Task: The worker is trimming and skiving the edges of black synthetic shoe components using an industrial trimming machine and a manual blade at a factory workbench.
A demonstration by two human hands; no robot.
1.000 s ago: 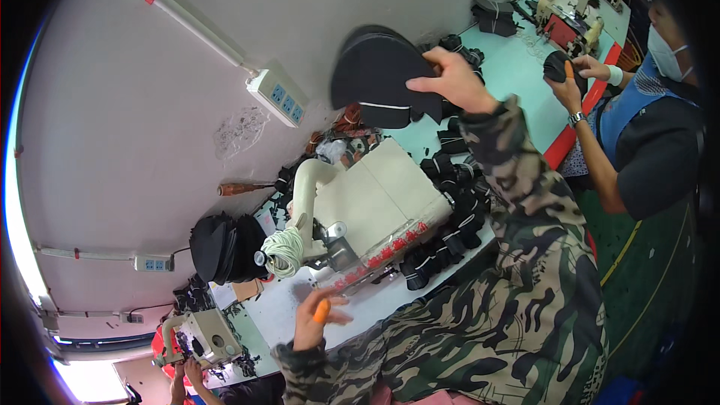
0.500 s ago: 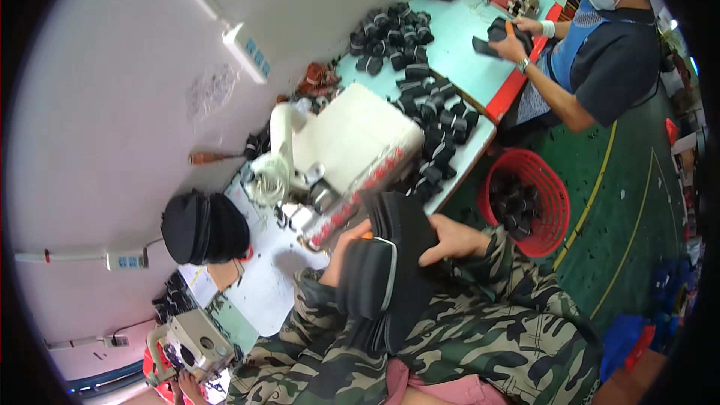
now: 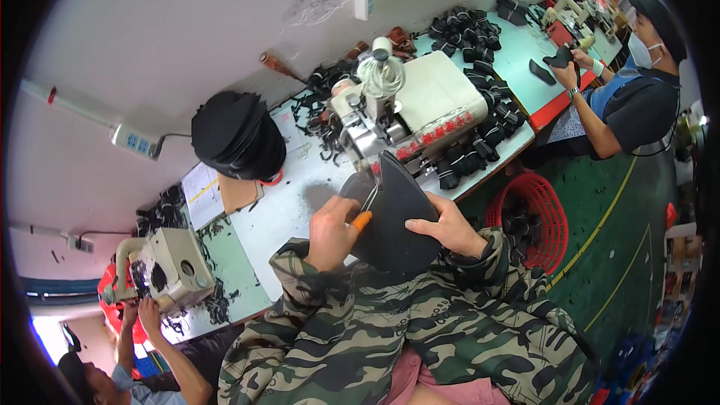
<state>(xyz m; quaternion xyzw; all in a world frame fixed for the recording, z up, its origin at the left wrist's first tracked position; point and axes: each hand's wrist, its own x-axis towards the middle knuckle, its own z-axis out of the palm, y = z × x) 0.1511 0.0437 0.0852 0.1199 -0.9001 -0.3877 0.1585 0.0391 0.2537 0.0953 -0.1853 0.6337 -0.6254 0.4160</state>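
Black cap piece (image 3: 394, 217) gripped by both hands: left (image 3: 330, 229) also holding orange tool (image 3: 361, 220), right (image 3: 446, 226).

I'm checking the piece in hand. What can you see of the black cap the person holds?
The cap is black and looks like fabric, with a stiff curved brim tilted up toward the sewing machine. It is held over the table edge. The right hand grips its right side; the left hand, holding an orange-handled tool, touches its left side.
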